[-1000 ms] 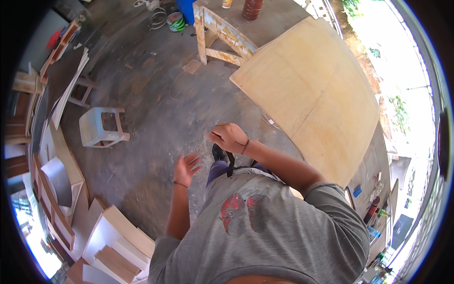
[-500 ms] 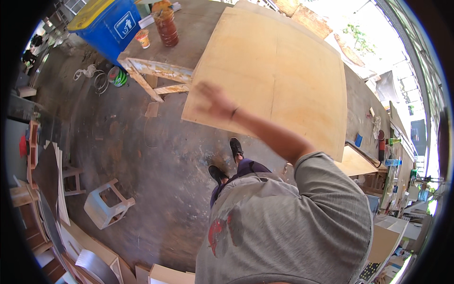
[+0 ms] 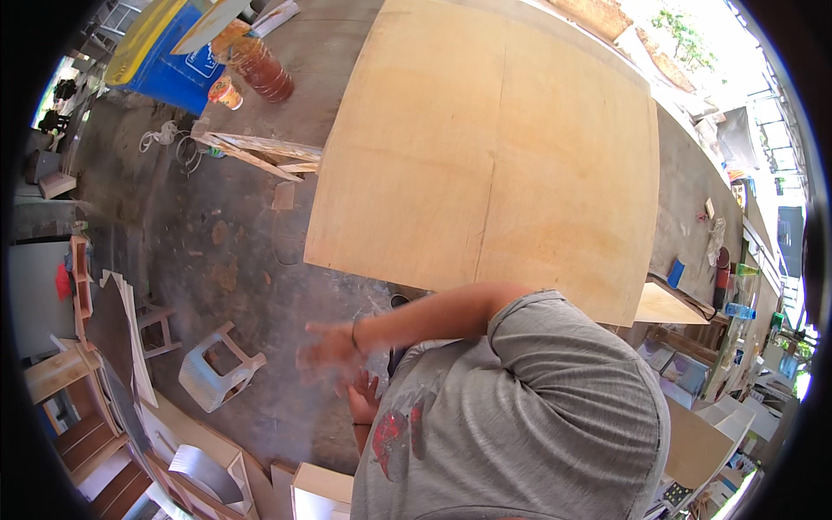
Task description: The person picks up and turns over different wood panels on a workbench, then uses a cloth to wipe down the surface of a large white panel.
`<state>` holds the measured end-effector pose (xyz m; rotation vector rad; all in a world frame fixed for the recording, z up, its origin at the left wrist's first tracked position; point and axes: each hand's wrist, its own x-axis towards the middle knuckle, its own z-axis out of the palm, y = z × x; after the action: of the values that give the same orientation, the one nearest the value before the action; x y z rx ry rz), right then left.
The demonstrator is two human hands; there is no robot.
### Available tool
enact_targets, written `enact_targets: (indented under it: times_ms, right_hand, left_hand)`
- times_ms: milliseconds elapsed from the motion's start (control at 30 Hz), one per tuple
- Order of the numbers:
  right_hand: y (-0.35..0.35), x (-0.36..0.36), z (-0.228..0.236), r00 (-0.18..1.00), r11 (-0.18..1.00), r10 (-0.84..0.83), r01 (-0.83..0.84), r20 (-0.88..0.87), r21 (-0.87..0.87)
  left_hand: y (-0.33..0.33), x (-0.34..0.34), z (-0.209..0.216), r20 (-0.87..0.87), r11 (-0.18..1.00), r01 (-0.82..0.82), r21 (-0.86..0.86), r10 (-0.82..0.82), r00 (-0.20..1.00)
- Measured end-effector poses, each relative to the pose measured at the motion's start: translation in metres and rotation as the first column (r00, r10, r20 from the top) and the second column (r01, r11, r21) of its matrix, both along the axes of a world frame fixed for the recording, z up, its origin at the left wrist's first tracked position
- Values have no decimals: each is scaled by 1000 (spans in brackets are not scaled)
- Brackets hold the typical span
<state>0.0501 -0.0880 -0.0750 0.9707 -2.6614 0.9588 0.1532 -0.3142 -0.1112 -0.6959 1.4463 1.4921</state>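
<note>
My right hand [image 3: 329,351], smeared by motion, reaches across my body to the left, its fingers seemingly apart and nothing seen in it. Just below it, close to my shirt, my left hand [image 3: 362,397] is turned up with its fingers apart, also bare. Whether the two hands touch I cannot tell. A large pale plywood sheet [image 3: 416,165] lies flat in front of me on a worktable [image 3: 325,48], neither hand on it. Pale haze hangs around the hands over the floor.
On the table's left end stand a jar of reddish-brown liquid [image 3: 264,74] and a small cup [image 3: 224,93]. A blue bin with a yellow rim [image 3: 165,65] is beyond. A stool [image 3: 217,368] lies tipped on the floor at left. Wooden cabinet parts [image 3: 195,442] stand lower left.
My right hand has left the plywood's near left corner and come back toward my body. My left hand has come into view. The view has shifted closer over the sheet.
</note>
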Motion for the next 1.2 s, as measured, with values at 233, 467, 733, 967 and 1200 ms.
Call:
enact_targets:
  times_ms: [233, 467, 733, 967, 1200]
  right_hand:
    - [212, -15, 29, 556, 562, -825, 827, 105, 38]
    - [167, 52, 29, 518, 508, -849, 746, 104, 431]
    - [92, 22, 30, 943, 943, -328, 325, -48, -69]
    - [311, 272, 11, -60, -63, -998, 841, -23, 537]
    - [153, 714, -30, -991, -594, 62, 59, 119, 802]
  left_hand:
    - [57, -16, 25, -17, 996, 64, -64, -65, 998]
    - [74, -32, 19, -33, 988, 147, -38, -148, 988]
    - [-11, -30, -81, 52, 997, 23, 79, -27, 998]
    - [6, -42, -79, 164, 991, 135, 11, -135, 977]
    - [40, -60, -46, 204, 993, 116, -1, -113, 972]
